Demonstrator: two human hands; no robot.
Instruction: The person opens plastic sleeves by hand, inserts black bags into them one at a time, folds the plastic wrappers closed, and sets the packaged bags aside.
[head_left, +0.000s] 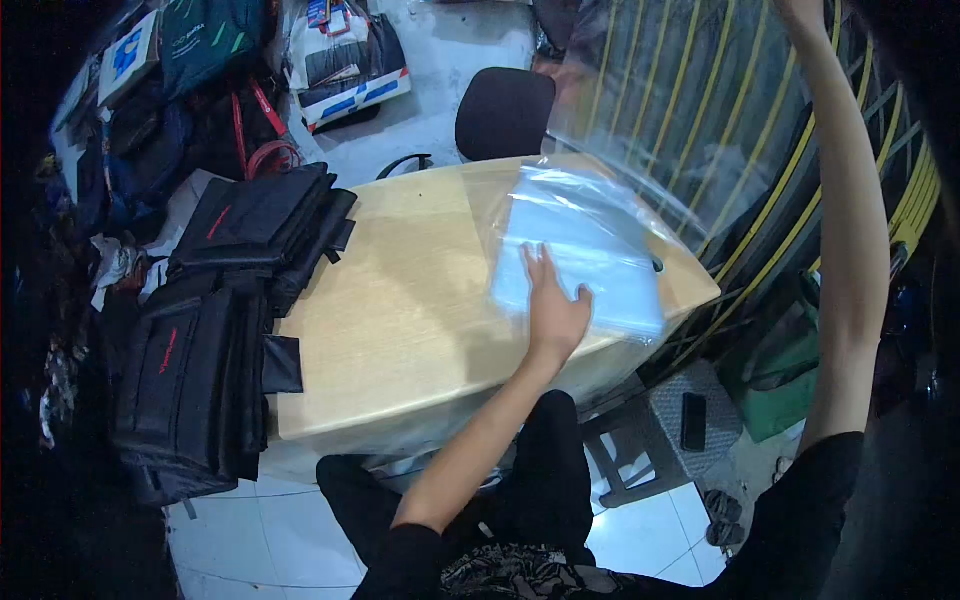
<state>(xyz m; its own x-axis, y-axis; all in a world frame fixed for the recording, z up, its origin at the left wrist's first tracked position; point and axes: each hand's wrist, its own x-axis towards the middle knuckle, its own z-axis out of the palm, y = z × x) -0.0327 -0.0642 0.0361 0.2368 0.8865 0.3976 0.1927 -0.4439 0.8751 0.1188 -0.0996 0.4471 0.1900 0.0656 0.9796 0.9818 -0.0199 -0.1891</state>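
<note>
My left hand (558, 312) lies with fingers spread on a stack of clear plastic bags (625, 285) at the right end of the wooden table. My right arm is stretched up high on the right, and my right hand (800, 14) is cut off by the top edge, so its fingertips are hidden. A clear plastic bag (690, 130) hangs in the air between the stack and that hand, which appears closed on its upper part. Black bags with red lettering (235, 225) are piled at the table's left end.
The wooden table (400, 290) spans the middle, with a black chair (505, 112) behind it. A folding gate with yellow stripes (650, 80) stands at the right. Below are a grey stool (665, 425) bearing a phone (693, 422), and a green bag (775, 375). Packed goods (345, 70) stand behind.
</note>
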